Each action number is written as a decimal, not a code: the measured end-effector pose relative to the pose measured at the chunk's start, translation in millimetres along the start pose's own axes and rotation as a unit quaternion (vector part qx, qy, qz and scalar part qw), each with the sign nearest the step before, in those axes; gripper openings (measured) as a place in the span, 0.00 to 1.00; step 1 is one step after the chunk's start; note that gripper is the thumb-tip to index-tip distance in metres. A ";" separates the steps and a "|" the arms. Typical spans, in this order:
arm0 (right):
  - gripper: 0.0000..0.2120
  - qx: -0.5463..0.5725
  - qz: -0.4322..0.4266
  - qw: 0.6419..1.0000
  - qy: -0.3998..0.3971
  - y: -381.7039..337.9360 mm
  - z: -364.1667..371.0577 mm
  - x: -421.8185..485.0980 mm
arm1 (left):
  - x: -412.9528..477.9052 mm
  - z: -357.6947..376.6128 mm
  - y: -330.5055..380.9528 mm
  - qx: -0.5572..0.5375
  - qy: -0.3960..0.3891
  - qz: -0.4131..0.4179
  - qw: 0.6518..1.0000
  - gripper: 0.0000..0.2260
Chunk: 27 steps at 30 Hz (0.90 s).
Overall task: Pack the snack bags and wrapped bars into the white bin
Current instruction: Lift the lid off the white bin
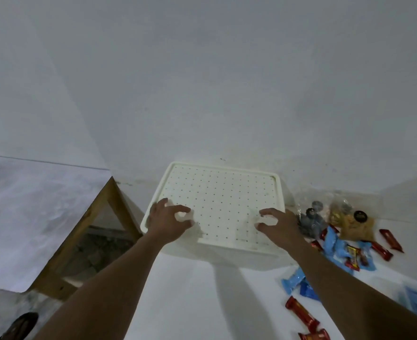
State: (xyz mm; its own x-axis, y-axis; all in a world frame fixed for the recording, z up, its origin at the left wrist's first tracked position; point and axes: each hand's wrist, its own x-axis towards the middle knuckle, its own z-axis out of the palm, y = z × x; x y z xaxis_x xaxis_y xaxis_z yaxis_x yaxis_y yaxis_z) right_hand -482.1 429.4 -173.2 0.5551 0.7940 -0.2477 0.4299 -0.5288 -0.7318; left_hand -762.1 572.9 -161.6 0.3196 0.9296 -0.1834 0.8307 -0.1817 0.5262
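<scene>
Left hand [168, 218] and right hand [279, 223] curl over the front edge of the white bin [223, 190], grip not clear; wrapped bars [390, 239] crowd its right side.

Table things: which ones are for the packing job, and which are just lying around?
For the job: bin, gripped by left hand and right hand; snack bags; red bars; blue packs.
Just lying about: wooden frame; shoe.
</scene>
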 end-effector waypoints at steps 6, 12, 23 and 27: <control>0.20 0.002 0.006 0.996 0.087 2.4 19.1 11.2 | 20.3 -4.2 -10.4 0.079 0.054 -0.022 0.995 0.33; 0.17 -0.028 0.003 0.991 0.134 -1.2 18.3 6.6 | 26.8 -11.2 -31.7 -0.010 0.025 -0.034 0.999 0.42; 0.18 -0.016 -0.063 0.987 0.147 -31.2 -10.2 -62.8 | -45.0 -51.9 -24.0 0.003 0.120 0.014 0.993 0.38; 0.18 -0.008 -0.093 0.986 0.141 -22.4 -1.8 -101.2 | -98.4 -51.0 -44.2 -0.010 0.139 -0.001 0.990 0.40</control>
State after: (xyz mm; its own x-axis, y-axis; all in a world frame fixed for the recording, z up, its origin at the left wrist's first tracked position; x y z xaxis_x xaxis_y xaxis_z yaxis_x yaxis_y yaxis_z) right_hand -546.7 360.3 -130.6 0.6411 0.7635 0.0783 0.5531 -0.3888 -0.7368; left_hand -853.5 505.8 -124.4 0.1775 0.9828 0.0507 0.8206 -0.1763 0.5436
